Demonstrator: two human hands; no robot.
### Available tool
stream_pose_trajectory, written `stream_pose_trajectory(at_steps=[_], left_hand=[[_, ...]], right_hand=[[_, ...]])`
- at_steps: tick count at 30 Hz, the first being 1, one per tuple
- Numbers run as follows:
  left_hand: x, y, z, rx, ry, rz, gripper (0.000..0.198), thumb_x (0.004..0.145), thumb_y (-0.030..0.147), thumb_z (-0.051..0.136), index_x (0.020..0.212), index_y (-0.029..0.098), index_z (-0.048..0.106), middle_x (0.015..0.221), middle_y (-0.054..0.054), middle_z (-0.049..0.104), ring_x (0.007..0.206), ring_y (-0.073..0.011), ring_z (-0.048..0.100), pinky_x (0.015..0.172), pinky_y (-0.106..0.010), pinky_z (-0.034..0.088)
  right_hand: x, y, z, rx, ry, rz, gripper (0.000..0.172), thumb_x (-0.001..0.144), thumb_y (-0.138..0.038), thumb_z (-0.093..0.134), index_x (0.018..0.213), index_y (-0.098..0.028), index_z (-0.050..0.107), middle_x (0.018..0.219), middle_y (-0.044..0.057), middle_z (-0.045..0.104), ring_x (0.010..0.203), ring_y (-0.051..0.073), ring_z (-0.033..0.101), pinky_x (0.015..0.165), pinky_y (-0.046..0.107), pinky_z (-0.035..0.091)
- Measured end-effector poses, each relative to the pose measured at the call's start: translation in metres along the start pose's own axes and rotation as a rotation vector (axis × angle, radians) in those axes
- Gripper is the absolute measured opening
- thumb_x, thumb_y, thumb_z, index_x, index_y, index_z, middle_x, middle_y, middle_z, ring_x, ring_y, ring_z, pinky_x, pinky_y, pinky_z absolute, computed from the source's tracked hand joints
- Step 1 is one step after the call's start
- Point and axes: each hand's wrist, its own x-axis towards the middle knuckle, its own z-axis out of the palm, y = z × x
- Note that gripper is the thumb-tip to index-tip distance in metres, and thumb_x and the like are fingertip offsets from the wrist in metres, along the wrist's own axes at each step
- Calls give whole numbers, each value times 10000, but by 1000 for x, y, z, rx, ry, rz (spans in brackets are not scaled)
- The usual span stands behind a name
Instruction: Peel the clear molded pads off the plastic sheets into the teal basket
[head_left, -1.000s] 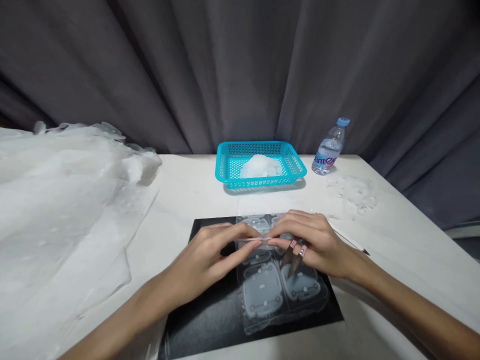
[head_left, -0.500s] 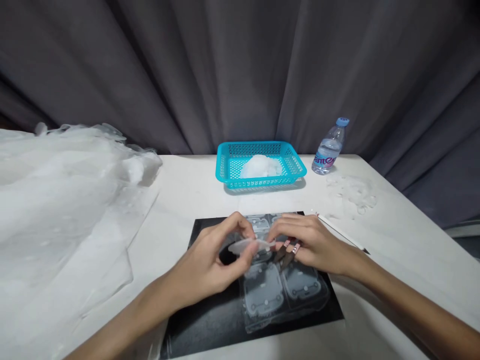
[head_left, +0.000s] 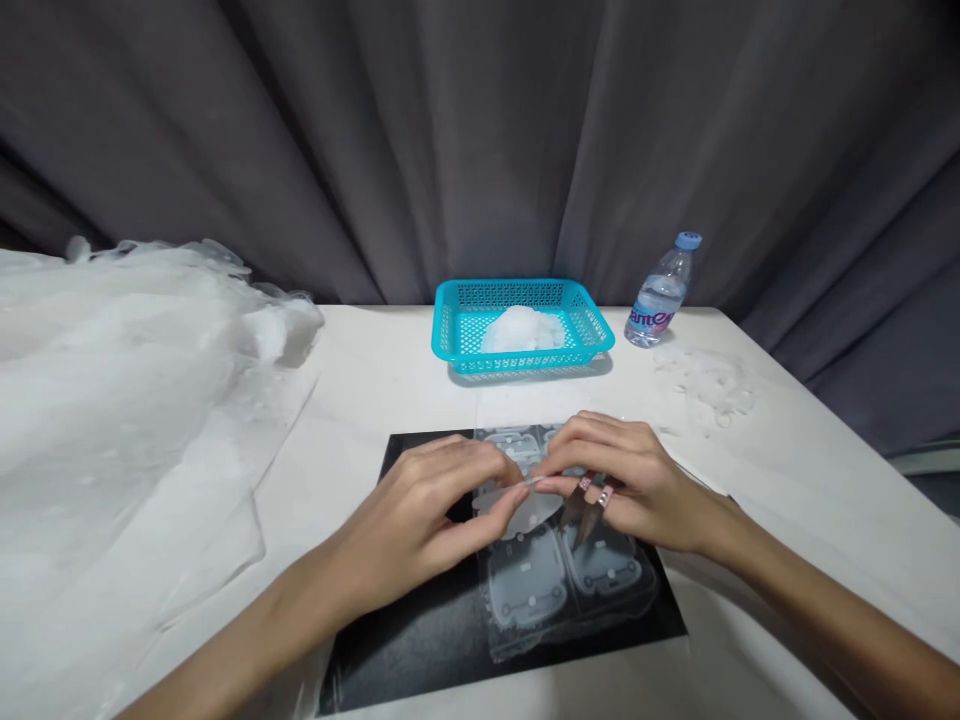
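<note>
Between my two hands is a thin, translucent whitish piece (head_left: 529,512) with a rounded edge, soft-looking like silicone. My left hand (head_left: 442,510) pinches its upper edge between thumb and fingers. My right hand (head_left: 630,480) pinches the same edge from the other side, fingertips close to the left ones. A small tool with two dark prongs and pink bands (head_left: 589,510) also sits in my right hand, prongs pointing down; its exact kind is unclear. Below lies a clear molded sheet (head_left: 529,585) with several rounded-square shapes, on a black mat (head_left: 409,640).
A turquoise basket (head_left: 442,345) holding a white heap (head_left: 521,330) stands at the back. Right of it is a water bottle (head_left: 656,300), with clear scraps (head_left: 712,385) nearby. Large translucent sheets (head_left: 150,420) pile up on the left. A dark curtain (head_left: 480,140) hangs behind the table.
The translucent piece has tilted from nearly edge-on to hanging down with its face showing. Both hands have shifted slightly right, and their fingertips have come together along its upper edge.
</note>
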Motion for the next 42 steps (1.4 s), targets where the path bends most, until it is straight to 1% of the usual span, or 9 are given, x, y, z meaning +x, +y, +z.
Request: stream_pose_trajectory(at_steps=[7, 12, 16, 19, 23, 26, 30, 37, 42], left_hand=[[-3, -9, 0, -45, -19, 68, 84, 1009, 130, 649, 1040, 209, 647, 999, -4, 767, 901, -144, 707, 851, -269, 519], [-3, -10, 0, -71, -17, 67, 81, 1006, 130, 646, 1017, 211, 642, 986, 1, 766, 909, -144, 712, 849, -266, 528], [-5, -5, -1, -61, -14, 5, 87, 1014, 143, 614, 1037, 225, 625, 997, 6, 744, 918, -142, 708, 844, -260, 535], [-6, 2, 0, -55, 19, -103, 160, 1000, 163, 618, 1135, 244, 588, 1037, 13, 734, 919, -134, 717, 839, -242, 547], [-5, 6, 0, -89, -10, -145, 284, 1004, 233, 654, 1268, 265, 556, 977, 32, 738, 850, -126, 725, 785, -215, 543], [-5, 2, -3, -53, -44, -155, 87, 1054, 237, 575, 1107, 250, 642, 951, 23, 742, 826, -125, 708, 752, -215, 517], [-6, -5, -7, 6, -36, -169, 71, 1021, 255, 607, 975, 216, 644, 837, 30, 718, 716, -118, 663, 701, -223, 494], [-4, -5, -3, 31, -77, -48, 92, 1055, 238, 589, 1107, 243, 665, 947, 17, 755, 826, -135, 699, 802, -243, 506], [-2, -11, -5, 49, -96, 22, 140, 1076, 214, 536, 1034, 204, 670, 921, -15, 752, 823, -154, 695, 809, -271, 515]], right_hand=[[-4, 6, -2, 27, -45, 37, 236, 922, 0, 588, 998, -188, 709, 930, 48, 705, 882, 188, 642, 769, 316, 506], [-3, 5, -4, 93, -56, 78, 133, 969, -76, 650, 1005, -194, 700, 950, 36, 705, 897, 170, 649, 788, 298, 497], [1, 2, -4, 77, -126, 135, 105, 961, -225, 750, 1021, -189, 672, 983, 38, 713, 887, 165, 649, 769, 287, 490], [1, 2, 0, 43, -174, 96, 93, 1021, -209, 648, 932, -185, 655, 890, 39, 705, 821, 171, 621, 745, 305, 480], [0, 2, 6, 39, -110, 61, 123, 1049, -170, 566, 969, -182, 659, 901, 58, 714, 828, 179, 628, 743, 315, 489], [-1, 3, 6, 36, -36, 70, 70, 1037, -224, 629, 987, -190, 664, 914, 53, 715, 830, 172, 630, 743, 311, 495], [1, 4, 3, 25, 18, 63, 34, 1016, -218, 672, 1015, -189, 690, 919, 48, 734, 839, 168, 631, 756, 315, 500], [4, 0, 2, 18, 35, -12, 76, 1024, -164, 643, 1048, -180, 714, 952, 64, 763, 859, 174, 650, 762, 322, 512], [6, -1, -4, 0, 30, -4, 75, 1039, -216, 642, 1033, -187, 711, 917, 59, 772, 841, 181, 667, 769, 333, 521]])
